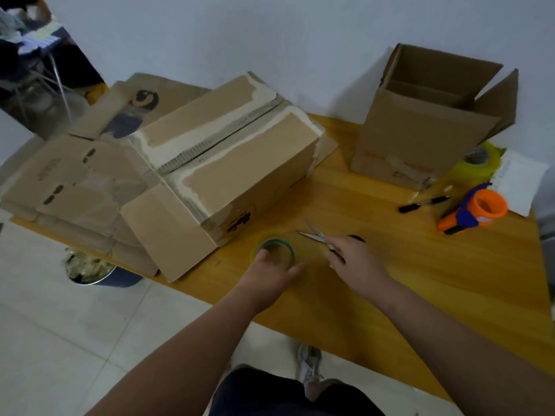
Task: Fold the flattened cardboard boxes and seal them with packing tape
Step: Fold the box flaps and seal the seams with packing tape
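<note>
Two hands are down on the wooden counter (pixel 390 280) at once, each on a tool for the sealing step. The left hand (pixel 270 273) rests over a roll of clear tape (pixel 280 240) lying flat just in front of the folded box (pixel 240 169). Its grip is curled round the ring, fingertips at the far rim and thumb on the near side, as if to lift it. The right hand (pixel 353 259) covers the black handles of a pair of scissors (pixel 313 234), its grip closed loosely over them. The thin steel blades stick out, parted in a narrow V, toward the box. I would judge the box is next for taping: its top flaps are shut, but the middle seam gapes and shows the corrugated edge. Pale torn strips run where the brown paper skin has been peeled off. To the left a stack of flattened boxes (pixel 75 187) lies waiting, soft-cornered and scuffed. An upright open box (pixel 414 136) stands well apart on the right, beside an orange tape dispenser (pixel 474 210).
</note>
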Available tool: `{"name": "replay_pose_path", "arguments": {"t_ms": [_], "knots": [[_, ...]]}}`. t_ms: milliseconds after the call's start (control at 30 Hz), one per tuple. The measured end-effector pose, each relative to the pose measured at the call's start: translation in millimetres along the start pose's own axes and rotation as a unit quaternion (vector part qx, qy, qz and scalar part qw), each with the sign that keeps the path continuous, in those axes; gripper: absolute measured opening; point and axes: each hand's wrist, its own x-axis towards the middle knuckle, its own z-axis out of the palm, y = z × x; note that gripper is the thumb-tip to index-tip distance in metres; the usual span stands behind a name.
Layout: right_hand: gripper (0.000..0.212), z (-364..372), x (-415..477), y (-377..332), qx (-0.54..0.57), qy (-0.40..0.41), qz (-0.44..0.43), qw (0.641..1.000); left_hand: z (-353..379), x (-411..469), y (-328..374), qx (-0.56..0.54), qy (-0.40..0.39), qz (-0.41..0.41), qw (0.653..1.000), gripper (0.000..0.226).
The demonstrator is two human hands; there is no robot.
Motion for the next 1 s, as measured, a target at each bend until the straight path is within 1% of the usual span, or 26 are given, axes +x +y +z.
{"name": "replay_pose_path", "arguments": {"t_ms": [67, 100, 133, 167, 200, 233, 267, 333, 367, 400, 467, 533, 600, 633, 700, 767, 800, 900, 967, 1000], "knots": [[0.040, -1.4, 4.0, -23.9, 0.076, 0.048, 0.012, 0.996, -11.7, -5.9, -4.5, -0.015, 0.004, 0.009, 1.000, 0.074], [0.038, -3.4, 7.6, -38.4, 0.115, 0.072, 0.016, 0.991, -20.8, -11.1, -12.0, -0.019, 0.029, 0.014, 0.999, 0.071], [0.035, -4.9, 12.3, -54.2, 0.155, 0.102, 0.021, 0.982, -31.5, -17.7, -24.6, -0.018, 0.075, 0.027, 0.997, 0.063], [0.029, -5.8, 18.2, -71.3, 0.198, 0.130, 0.033, 0.971, -41.0, -24.8, -41.4, -0.016, 0.139, 0.046, 0.989, 0.050], [0.022, -6.0, 24.6, -88.7, 0.239, 0.155, 0.050, 0.957, -50.4, -33.2, -60.3, -0.018, 0.201, 0.061, 0.977, 0.038], [0.017, -4.9, 30.5, -106.7, 0.277, 0.174, 0.074, 0.942, -57.3, -42.2, -80.3, -0.024, 0.253, 0.064, 0.965, 0.032], [0.018, -1.2, 40.3, -129.5, 0.314, 0.187, 0.101, 0.925, -62.8, -52.7, -109.7, -0.023, 0.290, 0.055, 0.955, 0.032], [0.031, 4.7, 52.8, -158.8, 0.382, 0.184, 0.165, 0.891, -73.3, -63.7, -150.7, -0.012, 0.322, 0.013, 0.947, 0.037], [0.039, 9.8, 60.9, -174.8, 0.405, 0.183, 0.194, 0.875, -79.2, -69.6, -171.5, -0.007, 0.310, -0.014, 0.951, 0.040], [0.046, 15.8, 68.9, -189.9, 0.426, 0.187, 0.217, 0.858, -82.7, -74.6, -192.5, -0.004, 0.281, -0.045, 0.959, 0.043], [0.057, 26.6, 82.9, -212.5, 0.479, 0.210, 0.239, 0.818, -81.3, -75.8, -232.9, -0.016, 0.208, -0.127, 0.970, 0.048], [0.067, 36.5, 94.0, -224.7, 0.526, 0.231, 0.250, 0.780, -74.6, -72.3, -269.9, -0.038, 0.161, -0.201, 0.966, 0.054], [0.073, 43.5, 97.4, -229.2, 0.548, 0.237, 0.267, 0.756, -68.3, -66.0, -299.7, -0.098, 0.140, -0.232, 0.958, 0.061], [0.073, 45.1, 96.5, -230.3, 0.552, 0.242, 0.274, 0.749, -66.0, -63.6, -310.5, -0.136, 0.131, -0.228, 0.955, 0.065], [0.070, 47.3, 93.5, -229.3, 0.559, 0.258, 0.272, 0.740, -64.2, -60.9, -322.0, -0.237, 0.131, -0.191, 0.944, 0.068], [0.068, 43.8, 88.1, -227.7, 0.567, 0.276, 0.258, 0.732, -64.4, -65.0, -317.3, -0.315, 0.167, -0.162, 0.920, 0.068], [0.067, 39.5, 85.9, -225.8, 0.567, 0.287, 0.248, 0.732, -65.0, -69.1, -312.2, -0.331, 0.192, -0.150, 0.911, 0.069], [0.062, 15.8, 84.4, -216.5, 0.559, 0.314, 0.230, 0.732, -65.0, -80.7, -296.5, -0.337, 0.285, -0.123, 0.889, 0.068], [0.057, 0.4, 88.2, -209.4, 0.544, 0.310, 0.218, 0.748, -60.2, -85.8, -289.4, -0.352, 0.299, -0.117, 0.879, 0.066], [0.056, -5.4, 90.9, -207.7, 0.532, 0.296, 0.213, 0.764, -57.0, -86.6, -286.6, -0.357, 0.280, -0.117, 0.883, 0.068]]}}
